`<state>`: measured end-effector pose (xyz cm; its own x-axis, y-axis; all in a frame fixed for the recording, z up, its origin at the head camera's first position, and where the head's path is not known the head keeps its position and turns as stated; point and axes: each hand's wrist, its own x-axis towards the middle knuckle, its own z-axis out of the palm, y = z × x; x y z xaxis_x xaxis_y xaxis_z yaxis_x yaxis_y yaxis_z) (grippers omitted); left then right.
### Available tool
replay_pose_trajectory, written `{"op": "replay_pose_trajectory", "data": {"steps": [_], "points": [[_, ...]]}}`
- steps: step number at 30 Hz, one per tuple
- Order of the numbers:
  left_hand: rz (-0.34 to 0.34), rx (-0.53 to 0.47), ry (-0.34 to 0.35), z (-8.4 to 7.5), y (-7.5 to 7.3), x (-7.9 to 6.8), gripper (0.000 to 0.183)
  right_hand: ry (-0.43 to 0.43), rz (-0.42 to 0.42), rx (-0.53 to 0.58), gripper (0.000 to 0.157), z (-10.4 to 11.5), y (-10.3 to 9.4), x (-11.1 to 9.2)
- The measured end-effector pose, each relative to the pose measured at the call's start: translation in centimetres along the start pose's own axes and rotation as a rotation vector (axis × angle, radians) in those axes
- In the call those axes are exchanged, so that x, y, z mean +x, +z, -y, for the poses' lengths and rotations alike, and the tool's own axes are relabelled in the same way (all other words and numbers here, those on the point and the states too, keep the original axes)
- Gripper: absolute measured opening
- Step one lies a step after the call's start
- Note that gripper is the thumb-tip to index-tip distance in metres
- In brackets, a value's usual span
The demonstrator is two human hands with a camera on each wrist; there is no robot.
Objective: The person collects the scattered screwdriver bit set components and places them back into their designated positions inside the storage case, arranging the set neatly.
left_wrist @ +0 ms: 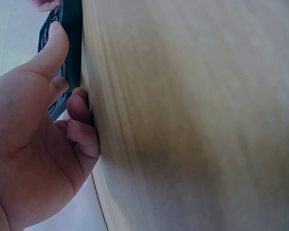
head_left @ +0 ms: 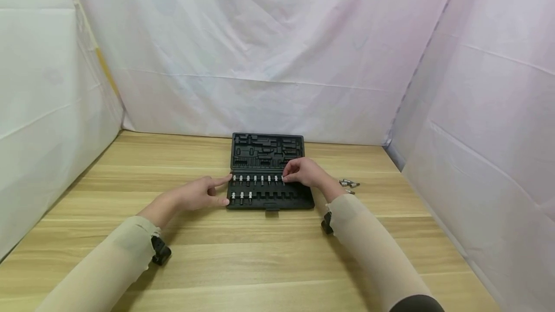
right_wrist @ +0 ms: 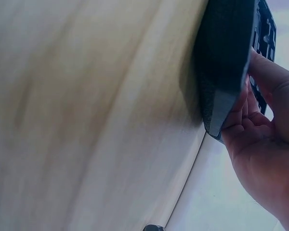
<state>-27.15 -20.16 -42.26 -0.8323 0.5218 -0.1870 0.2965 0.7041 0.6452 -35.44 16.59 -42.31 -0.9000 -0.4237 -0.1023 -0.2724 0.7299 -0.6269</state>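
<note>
A black plastic tool case (head_left: 282,203) lies unfolded on the table in the head view. Silver-topped bit sockets (head_left: 255,180) fill much of its upper row, and three more bit sockets (head_left: 242,198) stand at the left of the lower row, with moulded slots to their right. My right hand (head_left: 305,172) pinches a bit socket (head_left: 284,180) between thumb and fingertips at the upper row's right end; in the right wrist view the hand (right_wrist: 260,130) hides it. My left hand (head_left: 197,194) touches the case's left side with extended index finger and thumb, its other fingers bent.
Several loose bit sockets (head_left: 347,183) lie on the wooden table (head_left: 260,259) to the right of the case, beside my right wrist. The raised lid (head_left: 267,150) has many moulded recesses. White sheeting (head_left: 260,52) encloses the table at the back and both sides.
</note>
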Motion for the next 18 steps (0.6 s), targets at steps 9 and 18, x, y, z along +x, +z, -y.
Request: {"op": "replay_pose_trajectory", "data": {"steps": [9,18], "points": [[0.001,-0.008,-0.005,-0.11,0.04,-0.14,0.089,-0.004,-0.003,-0.005,0.007,-0.09,0.03,-0.02],[-0.005,-0.007,-0.019,-0.09,0.07,0.01,0.090,0.015,-0.002,-0.044,0.007,0.11,0.10,0.26]]}}
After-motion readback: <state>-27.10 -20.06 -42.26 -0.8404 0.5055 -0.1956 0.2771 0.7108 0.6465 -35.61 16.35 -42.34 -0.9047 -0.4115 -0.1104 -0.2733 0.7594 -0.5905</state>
